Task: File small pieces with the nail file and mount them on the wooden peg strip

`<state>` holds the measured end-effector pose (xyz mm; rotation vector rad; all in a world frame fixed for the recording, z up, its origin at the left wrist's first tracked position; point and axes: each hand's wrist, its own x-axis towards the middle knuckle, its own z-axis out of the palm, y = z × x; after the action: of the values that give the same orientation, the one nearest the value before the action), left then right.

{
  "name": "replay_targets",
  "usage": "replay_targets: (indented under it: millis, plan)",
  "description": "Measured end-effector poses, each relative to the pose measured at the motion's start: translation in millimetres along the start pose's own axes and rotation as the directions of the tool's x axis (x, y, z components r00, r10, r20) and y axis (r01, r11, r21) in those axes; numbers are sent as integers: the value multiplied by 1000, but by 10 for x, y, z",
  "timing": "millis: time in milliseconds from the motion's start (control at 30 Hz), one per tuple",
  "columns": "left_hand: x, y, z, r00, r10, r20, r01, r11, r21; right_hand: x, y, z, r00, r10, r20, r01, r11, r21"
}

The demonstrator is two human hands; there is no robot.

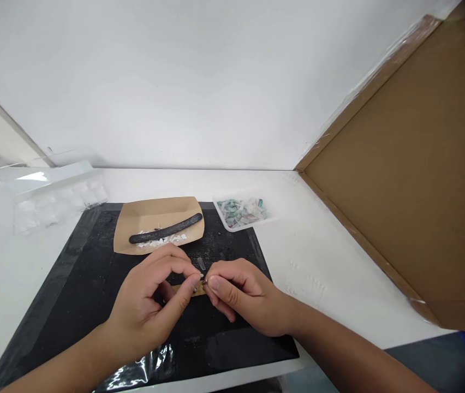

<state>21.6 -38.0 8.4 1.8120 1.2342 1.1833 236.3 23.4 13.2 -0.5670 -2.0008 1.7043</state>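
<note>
Left hand [154,297], fingers pinching a pale chip [201,275] above the black mat [85,295], nearer its right edge; right hand [244,295] pinching a tiny dark piece [204,282]; slackened grip could drop either.

Plain black across the flat rectangular mat [72,295], lower left to centre; golden brown on the small flat strip [201,290], centre; tan on the shallow paper tray [156,207], speckled charcoal on the curved bar [167,232], both left of centre.
</note>
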Motion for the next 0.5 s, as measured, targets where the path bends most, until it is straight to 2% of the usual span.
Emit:
replay_targets:
  millis: [300, 500]
  plan:
    - [-29, -11, 7, 1000, 23, 16, -23, 1000, -16, 3, 6, 24, 999, 30, -45, -30, 999, -17]
    - [-1, -17, -6, 997, 83, 12, -83, 997, -11, 5, 2, 24, 998, 40, -49, -42, 999, -32]
